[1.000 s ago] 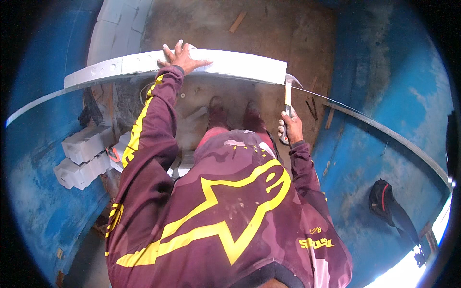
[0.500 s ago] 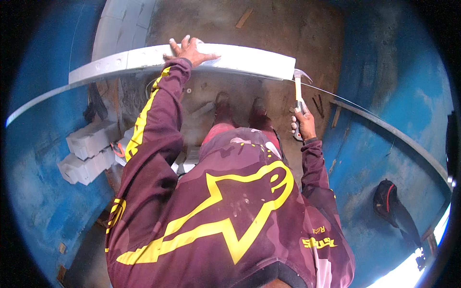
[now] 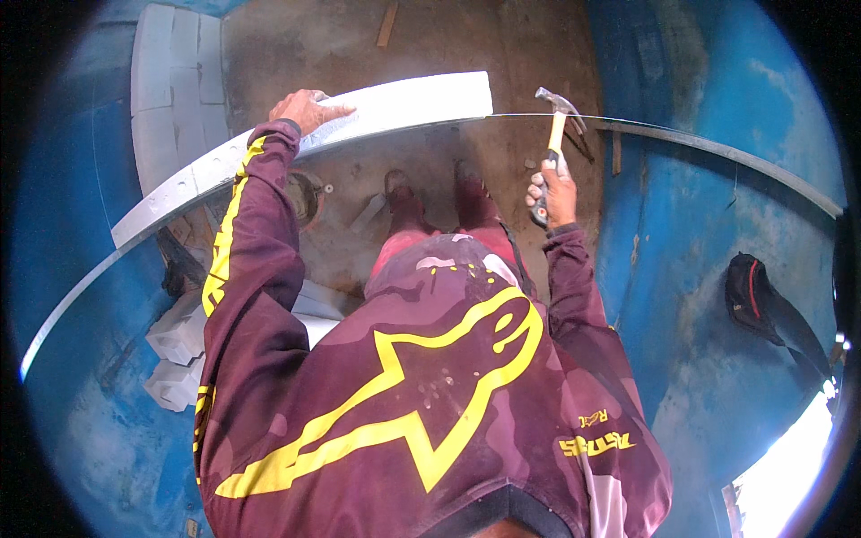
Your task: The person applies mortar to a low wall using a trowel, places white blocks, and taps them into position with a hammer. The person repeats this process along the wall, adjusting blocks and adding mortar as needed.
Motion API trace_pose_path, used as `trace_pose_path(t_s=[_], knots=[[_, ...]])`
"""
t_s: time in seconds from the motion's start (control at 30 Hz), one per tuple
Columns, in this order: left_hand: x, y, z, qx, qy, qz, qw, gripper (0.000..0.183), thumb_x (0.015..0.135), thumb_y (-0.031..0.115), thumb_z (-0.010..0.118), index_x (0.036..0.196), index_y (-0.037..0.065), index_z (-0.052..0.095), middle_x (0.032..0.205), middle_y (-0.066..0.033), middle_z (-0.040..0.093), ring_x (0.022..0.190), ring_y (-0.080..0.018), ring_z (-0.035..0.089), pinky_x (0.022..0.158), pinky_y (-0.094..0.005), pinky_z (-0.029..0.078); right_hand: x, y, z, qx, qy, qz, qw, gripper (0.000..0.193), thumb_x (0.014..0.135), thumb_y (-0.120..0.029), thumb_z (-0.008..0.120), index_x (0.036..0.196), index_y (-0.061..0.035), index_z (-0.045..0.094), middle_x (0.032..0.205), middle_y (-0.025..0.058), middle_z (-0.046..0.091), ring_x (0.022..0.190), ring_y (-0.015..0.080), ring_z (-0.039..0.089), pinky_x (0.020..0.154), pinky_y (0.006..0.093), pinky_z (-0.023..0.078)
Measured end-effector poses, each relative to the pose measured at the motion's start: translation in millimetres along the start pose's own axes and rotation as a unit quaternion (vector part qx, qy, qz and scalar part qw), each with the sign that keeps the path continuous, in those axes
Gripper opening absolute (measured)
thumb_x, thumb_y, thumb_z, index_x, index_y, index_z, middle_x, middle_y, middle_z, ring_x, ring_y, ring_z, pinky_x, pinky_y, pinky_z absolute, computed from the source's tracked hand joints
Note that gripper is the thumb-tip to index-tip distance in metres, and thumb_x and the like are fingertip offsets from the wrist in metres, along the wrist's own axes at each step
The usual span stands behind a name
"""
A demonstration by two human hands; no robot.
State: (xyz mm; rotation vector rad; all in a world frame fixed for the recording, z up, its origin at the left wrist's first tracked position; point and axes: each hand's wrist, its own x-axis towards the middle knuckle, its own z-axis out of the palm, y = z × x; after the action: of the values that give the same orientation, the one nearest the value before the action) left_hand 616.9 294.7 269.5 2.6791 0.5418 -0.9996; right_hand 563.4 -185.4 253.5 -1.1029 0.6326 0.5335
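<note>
My left hand (image 3: 311, 111) lies on the top of a long white block (image 3: 417, 99), with its fingers bent over the far edge and the thumb stretched to the right. Joined to the block's left end, a second white block (image 3: 184, 181) continues the row. Wrapped round the grip of a claw hammer (image 3: 557, 133) is my right hand (image 3: 554, 193). The hammer stands head-away from me, apart from the block's right end. A thin taut string (image 3: 520, 115) runs from that end to the right, passing by the hammer head.
White blocks (image 3: 179, 81) are stacked at the far left; more white blocks (image 3: 177, 336) lie at the near left. Blue walls flank me. A grey strip (image 3: 717, 148) runs along the right wall, where a black bag (image 3: 752, 291) hangs. A wood piece (image 3: 387, 24) lies on the floor.
The view has shifted, so the block row sits further left and more tilted. My left hand's spread fingers have drawn in over the far edge. The hammer has moved away from the block's end.
</note>
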Motion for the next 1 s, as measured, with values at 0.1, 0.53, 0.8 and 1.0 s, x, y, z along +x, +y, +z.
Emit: trace_pose_path(t_s=[0.1, 0.53, 0.8, 1.0], knots=[[-1, 1, -3, -0.003, -0.003, 0.004, 1.0, 0.109, 0.063, 0.087, 0.067, 0.14, 0.01, 0.058, 0.136, -0.0155, 0.062, 0.127, -0.0327, 0.058, 0.108, -0.0458, 0.045, 1, 7, 12, -0.104, -0.039, 0.064, 0.992, 0.031, 0.099, -0.017, 0.061, 0.127, -0.0165, 0.048, 0.07, -0.0002, 0.053, 0.048, 0.0111, 0.051, 0.04, 0.0296, 0.046], [-7, 1, -8, -0.061, -0.037, 0.047, 0.996, 0.096, 0.069, 0.078, 0.07, 0.135, 0.008, 0.063, 0.133, -0.0177, 0.064, 0.124, -0.0361, 0.06, 0.106, -0.0452, 0.047, -14, 11, 17, -0.235, -0.039, 0.047, 0.97, 0.027, 0.1, -0.023, 0.06, 0.124, -0.0165, 0.049, 0.072, -0.0035, 0.051, 0.05, 0.0075, 0.048, 0.04, 0.0258, 0.044], [20, 9, 10, -0.14, 0.041, 0.106, 0.984, 0.09, 0.078, 0.08, 0.059, 0.141, 0.016, 0.056, 0.146, -0.0126, 0.054, 0.14, -0.0323, 0.045, 0.12, -0.058, 0.017, -57, -10, -32, -0.293, -0.031, 0.155, 0.943, 0.035, 0.1, -0.028, 0.059, 0.13, -0.0146, 0.048, 0.067, -0.0035, 0.046, 0.046, 0.0075, 0.047, 0.037, 0.0246, 0.042], [24, -58, 0, -0.06, 0.233, 0.016, 0.971, 0.064, 0.086, 0.071, 0.057, 0.132, 0.028, 0.063, 0.15, -0.0071, 0.05, 0.142, -0.0292, 0.042, 0.117, -0.0712, 0.007, -70, -33, -40, -0.443, -0.207, -0.01, 0.872, 0.064, 0.094, -0.012, 0.064, 0.151, -0.0007, 0.039, 0.1, 0.0007, 0.059, 0.075, 0.0064, 0.054, 0.066, 0.0223, 0.047]])
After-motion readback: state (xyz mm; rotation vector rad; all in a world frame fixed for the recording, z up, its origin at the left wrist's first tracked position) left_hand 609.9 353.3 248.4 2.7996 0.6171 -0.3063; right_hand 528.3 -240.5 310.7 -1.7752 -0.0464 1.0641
